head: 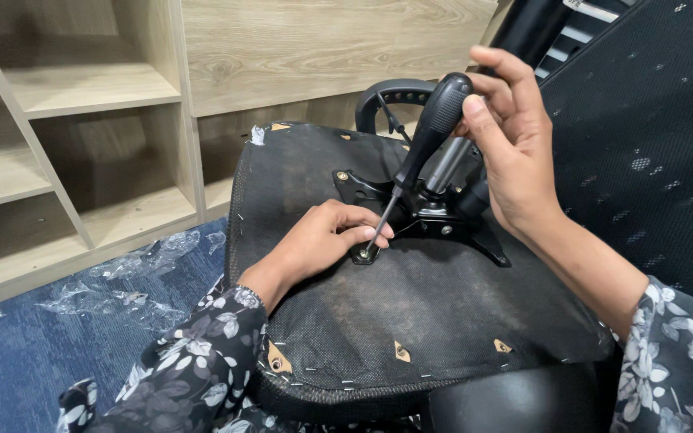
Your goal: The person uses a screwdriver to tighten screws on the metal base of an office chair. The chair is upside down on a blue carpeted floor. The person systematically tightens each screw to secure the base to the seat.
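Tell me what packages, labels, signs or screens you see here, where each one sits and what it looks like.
Clear plastic wrapping: crumpled, see-through, on the blue carpet beside the wooden shelves, left of the upturned chair seat.
White label: small strip at the top right edge, mostly cut off.
No signs or screens.

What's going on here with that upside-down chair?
A person has an office chair seat turned underside up. Their right hand grips the black handle of a screwdriver, whose tip sits on a bolt at one corner of the black metal bracket on the seat's underside. The left hand rests on the seat, fingers steadying the shaft near the tip. Clear plastic wrap lies on the blue carpet beside wooden shelves.
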